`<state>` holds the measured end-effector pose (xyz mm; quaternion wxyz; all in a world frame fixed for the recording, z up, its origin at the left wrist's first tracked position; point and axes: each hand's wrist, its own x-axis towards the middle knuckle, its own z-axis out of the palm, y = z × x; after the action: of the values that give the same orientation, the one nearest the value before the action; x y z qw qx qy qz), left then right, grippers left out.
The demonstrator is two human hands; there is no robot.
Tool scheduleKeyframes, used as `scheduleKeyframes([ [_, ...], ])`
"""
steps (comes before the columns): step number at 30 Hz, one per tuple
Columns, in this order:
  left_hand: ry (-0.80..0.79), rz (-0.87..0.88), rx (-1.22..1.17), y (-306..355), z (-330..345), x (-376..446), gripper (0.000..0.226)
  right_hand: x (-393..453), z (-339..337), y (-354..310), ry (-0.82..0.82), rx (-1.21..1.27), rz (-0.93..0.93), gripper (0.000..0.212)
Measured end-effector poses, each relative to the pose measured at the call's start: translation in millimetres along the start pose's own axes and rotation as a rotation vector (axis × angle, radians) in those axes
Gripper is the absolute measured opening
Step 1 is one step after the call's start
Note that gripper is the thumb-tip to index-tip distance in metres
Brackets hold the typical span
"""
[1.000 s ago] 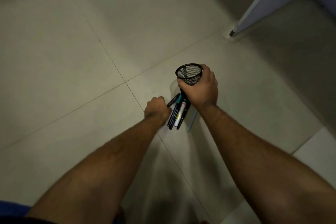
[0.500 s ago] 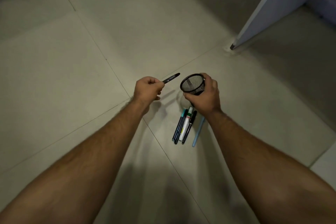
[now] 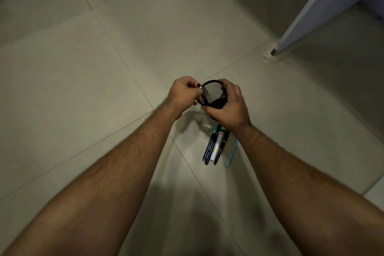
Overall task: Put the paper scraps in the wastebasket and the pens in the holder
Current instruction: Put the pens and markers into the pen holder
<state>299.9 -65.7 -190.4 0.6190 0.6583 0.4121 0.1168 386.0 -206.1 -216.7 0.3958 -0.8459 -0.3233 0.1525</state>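
Partly hidden, a dark pen (image 3: pixel 198 85) is pinched by the left hand (image 3: pixel 182 91); the right hand (image 3: pixel 229 108) grips the mesh holder (image 3: pixel 212 94).

1. The round wire pen holder (image 3: pixel 213 95) is black with a fine mesh pattern.
2. The slim pens lying on the floor (image 3: pixel 209 148) are dark blue, one teal-capped.
3. The thick marker (image 3: pixel 217 147) is white with a green cap.
4. The thin stick (image 3: pixel 231 155) is pale blue.
5. The tiled floor (image 3: pixel 104 68) is plain beige.
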Motion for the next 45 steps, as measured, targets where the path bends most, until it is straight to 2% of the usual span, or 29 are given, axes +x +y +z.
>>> scheduleKeyframes([
  [3,0.174,0.054,0.075,-3.3,9.5,2.9,0.017,-2.3,-2.5,0.7,0.02,0.065,0.045,0.086],
  [7,0.299,-0.045,0.021,-15.7,22.2,0.2,0.016,-7.2,-12.2,5.8,0.037,0.086,0.061,0.085],
  [11,0.207,-0.169,0.109,-36.2,46.7,-17.2,0.009,-19.5,-26.3,17.6,0.042,0.07,0.081,0.085],
  [15,-0.024,-0.143,0.513,-56.5,65.1,-38.6,0.005,-32.6,-40.1,30.4,0.066,0.064,0.114,0.085],
  [17,-0.088,-0.117,0.719,-62.2,75.5,-49.3,0.02,-39.8,-45.5,37.8,0.068,0.048,0.117,0.085],
  [22,-0.103,-0.093,0.952,-66.3,96.9,-61.8,0.031,-51.7,-52.6,50.2,0.063,0.051,0.137,0.083],
  [27,-0.155,-0.037,1.072,-62.4,109.4,-62.3,0.023,-54.1,-57.9,53.6,0.068,0.085,0.138,0.083],
  [29,-0.141,-0.065,1.036,-57.5,109.7,-60.5,0.022,-57.6,-58.3,54.3,0.075,0.098,0.141,0.083],
  [32,-0.073,-0.139,0.872,-48.8,107.0,-56.0,0.031,-61.6,-61.1,60.9,0.102,0.089,0.18,0.083],
  [35,-0.025,-0.177,0.715,-34.9,102.8,-53.7,0.029,-59.3,-65.9,64.8,0.12,0.03,0.205,0.085],
  [40,0.121,-0.019,0.468,-8.5,87.6,-53.2,0.021,-55.8,-64.9,71.3,0.099,-0.039,0.241,0.088],
  [43,0.221,0.055,0.174,3.2,82.7,-47.1,0.014,-53.8,-62.0,68.3,0.074,-0.063,0.23,0.086],
  [45,0.216,0.048,-0.013,8.3,85.1,-42.7,0.011,-52.1,-59.1,62.9,0.061,-0.056,0.206,0.086],
])
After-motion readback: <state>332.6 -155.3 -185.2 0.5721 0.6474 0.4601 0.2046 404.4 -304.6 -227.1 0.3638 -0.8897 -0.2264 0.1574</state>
